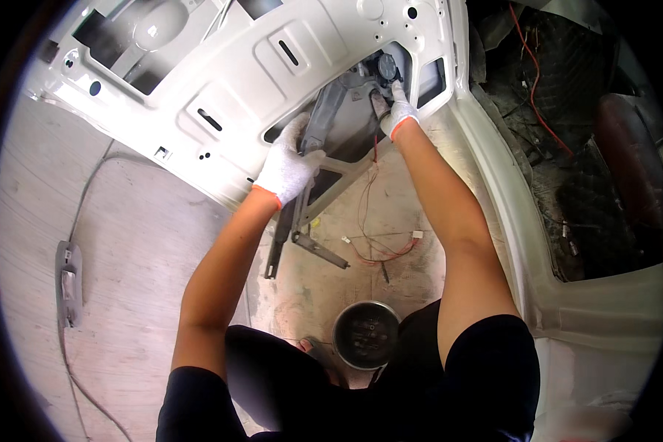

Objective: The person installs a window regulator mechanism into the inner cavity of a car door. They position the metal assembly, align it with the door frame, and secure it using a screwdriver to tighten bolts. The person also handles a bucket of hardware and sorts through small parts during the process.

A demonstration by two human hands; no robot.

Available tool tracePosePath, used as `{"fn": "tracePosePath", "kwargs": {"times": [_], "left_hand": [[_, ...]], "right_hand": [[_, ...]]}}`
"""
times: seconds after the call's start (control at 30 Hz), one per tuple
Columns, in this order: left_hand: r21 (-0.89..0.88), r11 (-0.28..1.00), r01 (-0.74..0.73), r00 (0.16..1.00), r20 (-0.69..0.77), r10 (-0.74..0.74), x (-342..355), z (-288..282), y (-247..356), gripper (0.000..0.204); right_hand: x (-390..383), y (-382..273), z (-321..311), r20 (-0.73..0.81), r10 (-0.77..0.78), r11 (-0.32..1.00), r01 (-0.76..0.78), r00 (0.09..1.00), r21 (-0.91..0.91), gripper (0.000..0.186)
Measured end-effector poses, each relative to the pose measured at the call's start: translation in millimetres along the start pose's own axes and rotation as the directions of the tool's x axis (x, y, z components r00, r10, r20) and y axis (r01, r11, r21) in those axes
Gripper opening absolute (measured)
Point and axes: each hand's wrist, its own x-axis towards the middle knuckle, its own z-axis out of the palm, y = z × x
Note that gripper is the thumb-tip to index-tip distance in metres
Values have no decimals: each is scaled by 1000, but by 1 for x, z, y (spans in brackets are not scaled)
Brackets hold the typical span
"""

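Mechanism (325, 110) of grey metal is clasped by the curled left hand (284, 168) and touched by the partly spread right hand (399, 118).

We look through a single wide fisheye camera, the left of a pair worn on the person's head, upright and unmirrored, facing down and a little forward. The dark sleeves (493, 368) lie nearest us at the lower edge; our view runs along the forearms (449, 195) to the left hand (285, 168) and right hand (399, 116), a little farther off. We face the white panel (235, 77) across the top, see the floor (147, 236) from above and catch a doorframe (498, 191) at right, edges bending toward the dark round rim
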Motion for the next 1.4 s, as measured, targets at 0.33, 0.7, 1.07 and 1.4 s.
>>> {"fn": "tracePosePath", "kwargs": {"times": [0.33,0.7,1.07,1.4], "left_hand": [[260,926,-273,942,-122,312,43,23,-30,65],[190,978,-82,995,-34,90,77,38,2,67],[212,974,-78,994,85,62,100,56,34,70],[764,620,-179,984,131,122,55,28,49,69]], "right_hand": [[-28,3,13,1,413,760,-344,911,-552,96],[-65,-3,16,276,530,719,-252,802,-648,71],[-12,-12,35,336,220,894,-51,916,-445,32],[-6,-11,37,238,14,980,34,971,-194,42]]}}
